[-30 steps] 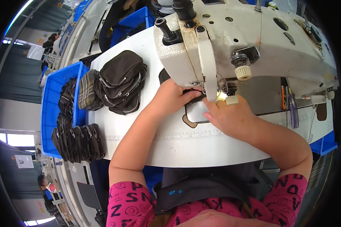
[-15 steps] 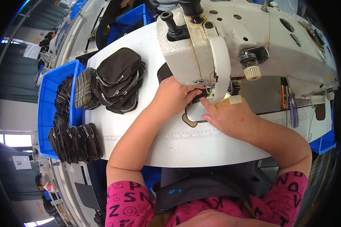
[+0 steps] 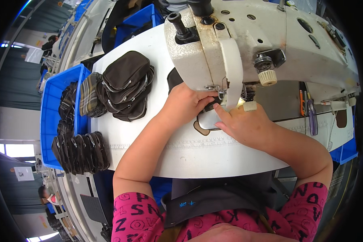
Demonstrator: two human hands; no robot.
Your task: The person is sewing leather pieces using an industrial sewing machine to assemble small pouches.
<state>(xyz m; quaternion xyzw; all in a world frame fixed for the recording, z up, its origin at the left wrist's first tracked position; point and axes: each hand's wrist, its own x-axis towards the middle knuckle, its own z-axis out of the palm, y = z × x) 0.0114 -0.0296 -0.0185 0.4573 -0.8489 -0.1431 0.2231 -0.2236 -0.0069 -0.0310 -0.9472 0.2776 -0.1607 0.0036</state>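
My left hand (image 3: 183,103) is closed, thumb and fingers pinching a small dark fabric piece (image 3: 212,104) beside the presser foot of the white sewing machine (image 3: 201,54). Part of a dark pouch (image 3: 174,78) shows behind that hand. From the other side, my right hand (image 3: 246,123) rests with its index finger stretched onto the fabric's near edge and its thumb apart. Its other fingers are partly hidden by the machine. Beneath the hands is a shiny metal plate (image 3: 209,121). The machine head hides most of the stitching spot.
To the left are a stack of dark zippered pouches (image 3: 127,71) and a blue bin (image 3: 52,97) with more pouches. A row of pouches (image 3: 80,152) stands at the bin's near end. A purple-handled screwdriver (image 3: 311,117) lies right. A printed ruler strip (image 3: 169,144) crosses the white table.
The view has shifted very slightly against the machine. Both hands stay at the same place on the fabric, with no clear movement.
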